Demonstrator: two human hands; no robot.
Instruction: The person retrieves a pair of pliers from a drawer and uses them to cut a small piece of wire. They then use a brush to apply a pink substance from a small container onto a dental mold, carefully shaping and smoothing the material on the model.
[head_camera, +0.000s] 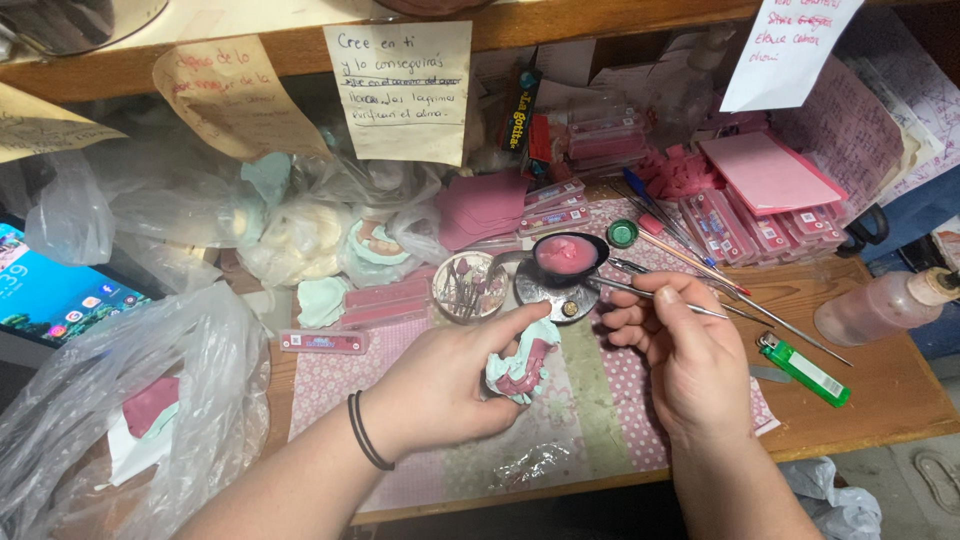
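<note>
Two hands closed, left hand (440, 385) gripping mint-and-pink dental cast (522, 365), right hand (680, 350) pinching thin metal tool (650, 293)

A: Centre of table (880, 390)?
B: Left hand (440, 385) holds a dental cast (520, 365) over the mat (590, 400). Right hand (690, 360) just right of it, thin tool (650, 292) in its fingers (640, 300).
A: Behind them?
B: Spoon (565, 255) resting on a round burner (550, 290); small dish (468, 287) to its left.
A: Edges?
B: Lighter (805, 368) right of the right hand, bottle (885, 305) farther right. Plastic bag (120, 400) far left, tablet (50, 290) behind it. Wax boxes (740, 225) back right, under the shelf (300, 40).
</note>
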